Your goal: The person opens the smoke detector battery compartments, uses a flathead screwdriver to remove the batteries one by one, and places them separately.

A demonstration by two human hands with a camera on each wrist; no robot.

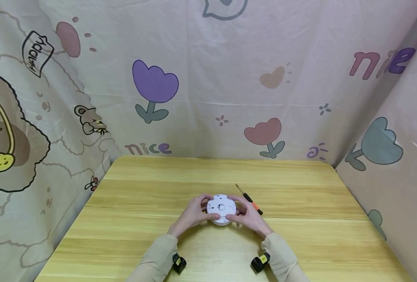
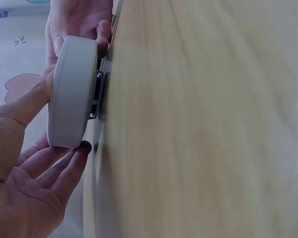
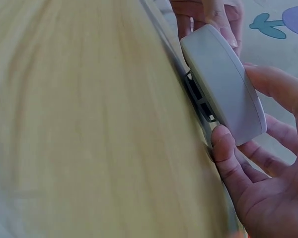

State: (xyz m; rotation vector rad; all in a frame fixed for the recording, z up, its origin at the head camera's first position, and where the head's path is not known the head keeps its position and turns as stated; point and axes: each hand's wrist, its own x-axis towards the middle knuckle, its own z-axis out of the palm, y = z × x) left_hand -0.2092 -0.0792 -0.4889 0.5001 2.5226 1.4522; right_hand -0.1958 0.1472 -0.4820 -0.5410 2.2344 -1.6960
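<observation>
A round white smoke detector [image 1: 221, 208] is held level between both hands, its slotted mounting side facing up. From its underside juts a dark vented cage [image 2: 97, 94], close over the tabletop in both wrist views. My left hand [image 1: 194, 212] grips the left side, thumb on the upper face and fingers around the rim and beneath. On the opposite side my right hand [image 1: 249, 215] grips it the same way, its thumb near the front edge of the top. Just beyond the right hand lies a screwdriver [image 1: 248, 197] with a black and orange handle, its thin tip pointing away.
The wooden table [image 1: 141, 196] runs back to a printed cloth [image 1: 208, 78], which also hangs along the left and right sides. Small black cameras, such as the right one [image 1: 260, 262], sit at both wrists over the table's near part.
</observation>
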